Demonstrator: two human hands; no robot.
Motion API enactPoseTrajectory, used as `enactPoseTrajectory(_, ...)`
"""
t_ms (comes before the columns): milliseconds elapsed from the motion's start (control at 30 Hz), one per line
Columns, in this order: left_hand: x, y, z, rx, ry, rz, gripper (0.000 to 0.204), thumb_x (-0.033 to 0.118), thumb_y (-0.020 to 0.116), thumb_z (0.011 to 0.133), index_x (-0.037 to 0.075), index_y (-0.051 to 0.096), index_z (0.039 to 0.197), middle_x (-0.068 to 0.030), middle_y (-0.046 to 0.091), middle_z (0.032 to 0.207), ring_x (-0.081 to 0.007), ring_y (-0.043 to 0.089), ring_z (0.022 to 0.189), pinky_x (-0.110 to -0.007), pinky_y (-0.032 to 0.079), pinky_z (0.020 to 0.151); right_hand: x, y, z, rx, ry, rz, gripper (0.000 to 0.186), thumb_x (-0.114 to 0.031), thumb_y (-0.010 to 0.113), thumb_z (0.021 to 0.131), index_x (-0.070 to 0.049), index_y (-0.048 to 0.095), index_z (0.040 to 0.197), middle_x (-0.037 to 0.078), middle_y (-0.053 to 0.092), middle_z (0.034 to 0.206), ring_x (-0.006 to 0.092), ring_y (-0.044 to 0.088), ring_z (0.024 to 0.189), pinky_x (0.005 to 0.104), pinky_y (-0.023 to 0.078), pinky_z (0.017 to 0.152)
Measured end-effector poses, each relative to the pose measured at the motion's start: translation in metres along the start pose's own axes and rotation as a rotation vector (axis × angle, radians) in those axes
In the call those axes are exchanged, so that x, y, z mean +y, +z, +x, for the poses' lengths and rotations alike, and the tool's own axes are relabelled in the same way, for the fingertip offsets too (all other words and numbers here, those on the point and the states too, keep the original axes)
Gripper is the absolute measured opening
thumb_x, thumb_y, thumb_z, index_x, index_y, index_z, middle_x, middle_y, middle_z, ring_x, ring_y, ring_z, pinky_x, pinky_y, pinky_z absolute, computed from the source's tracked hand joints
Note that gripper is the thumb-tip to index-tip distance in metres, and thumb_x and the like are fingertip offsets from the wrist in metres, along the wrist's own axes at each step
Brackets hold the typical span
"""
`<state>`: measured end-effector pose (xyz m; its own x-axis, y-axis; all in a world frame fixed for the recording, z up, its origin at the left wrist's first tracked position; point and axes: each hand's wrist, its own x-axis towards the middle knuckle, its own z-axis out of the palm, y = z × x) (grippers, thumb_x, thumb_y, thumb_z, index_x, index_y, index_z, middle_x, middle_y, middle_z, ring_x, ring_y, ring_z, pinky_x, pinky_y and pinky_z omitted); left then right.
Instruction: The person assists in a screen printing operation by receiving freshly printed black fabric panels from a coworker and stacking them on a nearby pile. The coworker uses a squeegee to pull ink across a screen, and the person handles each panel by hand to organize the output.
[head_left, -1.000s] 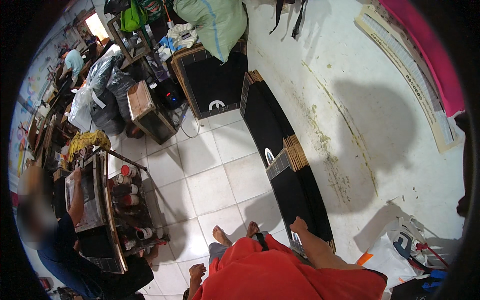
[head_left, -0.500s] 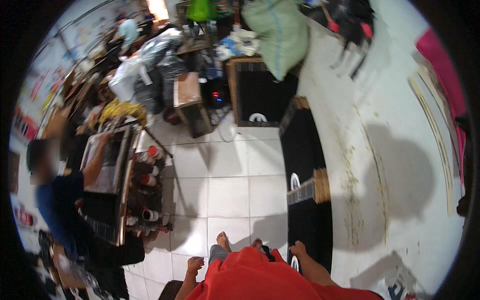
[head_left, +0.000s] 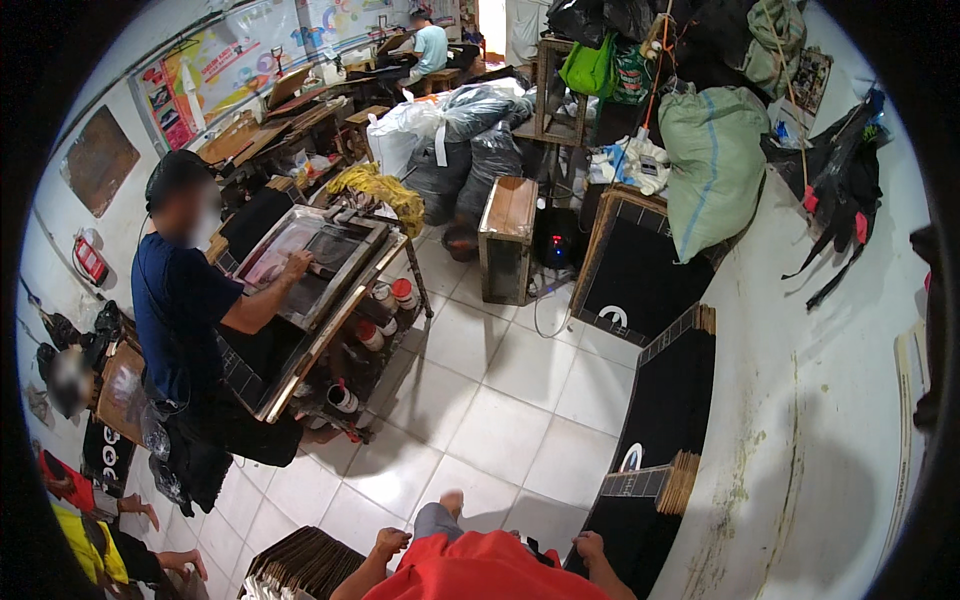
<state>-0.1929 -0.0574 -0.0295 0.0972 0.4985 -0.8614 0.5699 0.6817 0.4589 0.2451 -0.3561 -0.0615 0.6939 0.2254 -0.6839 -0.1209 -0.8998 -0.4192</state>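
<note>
My left hand (head_left: 392, 541) hangs at my left side with its fingers loosely bent and nothing in it. Beside it is a stack of thin brown-edged boards (head_left: 305, 562). On the other side of my red shirt (head_left: 490, 567), my right hand (head_left: 589, 545) is lowered, also empty, its fingers slightly curled. Nearest to that hand lies a long black panel (head_left: 622, 535) along the right wall, with a pile of brown-edged boards (head_left: 678, 484) at its far end. Neither hand visibly touches anything. One bare foot (head_left: 452, 503) of mine is on the tiles.
At the left, a person in dark blue (head_left: 180, 290) has a hand on a framed screen (head_left: 340, 245) on a workbench. Jars (head_left: 403, 292) stand on its lower shelf. Ahead are a wooden box (head_left: 508, 210), a black panel (head_left: 650, 260) and a green sack (head_left: 715, 165). White tiles (head_left: 500, 430) cover the floor.
My view has turned left and lifted, so the bench and co-worker appear farther right. The stack of boards by my left hand now shows more. Both my hands stay low and empty.
</note>
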Motion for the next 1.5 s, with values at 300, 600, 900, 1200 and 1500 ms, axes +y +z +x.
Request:
enactPoseTrajectory(300,0.001,-0.017,0.015,0.013,-0.077,0.091,0.021,0.023,0.068,0.076,0.003,0.065,0.081,-0.0048,0.063,0.068,-0.0136,0.057,0.057,-0.026,0.043,0.047,0.022,0.039,0.026,-0.079,0.027,0.104,0.043,-0.024,0.072,0.065,-0.001,0.064,0.100,0.016,0.064,0.099,0.0269,0.061,0.094,0.0341,0.048,0.082)
enactPoseTrajectory(600,0.068,-0.093,0.013,0.120,0.010,-0.122,0.016,0.018,0.061,0.082,0.005,0.063,0.091,-0.0091,0.065,0.083,-0.0195,0.062,0.067,-0.031,0.048,0.057,0.031,0.050,0.040,-0.204,-0.424,-0.601,0.037,-0.035,0.068,0.067,-0.007,0.069,0.090,0.014,0.064,0.100,0.0271,0.059,0.098,0.0356,0.045,0.087)
enactPoseTrajectory(900,0.125,-0.243,0.102,0.219,-0.048,-0.162,0.019,0.020,0.063,0.080,0.008,0.060,0.094,-0.0078,0.062,0.075,-0.0216,0.061,0.066,-0.035,0.046,0.057,-0.099,0.110,0.025,-0.075,0.032,-0.046,0.033,-0.027,0.064,0.072,0.000,0.066,0.093,0.020,0.061,0.104,0.0293,0.059,0.097,0.0380,0.046,0.082)
enactPoseTrajectory(1200,0.165,-0.323,0.161,0.199,-0.074,-0.141,0.021,0.021,0.048,0.085,0.007,0.058,0.095,-0.0111,0.060,0.074,-0.0253,0.060,0.064,-0.039,0.046,0.055,-0.248,0.150,-0.020,-0.046,-0.042,0.276,0.044,-0.014,0.069,0.069,0.001,0.059,0.109,0.018,0.062,0.102,0.0262,0.060,0.093,0.0333,0.049,0.080)
enactPoseTrajectory(1500,0.144,-0.302,0.182,0.236,-0.027,-0.271,0.013,0.017,0.056,0.077,0.006,0.057,0.084,-0.0104,0.056,0.072,-0.0243,0.057,0.067,-0.040,0.044,0.053,-0.192,0.142,-0.020,-0.044,0.074,0.072,0.038,-0.021,0.069,0.067,0.000,0.064,0.097,0.015,0.064,0.091,0.0241,0.060,0.083,0.0320,0.048,0.072)
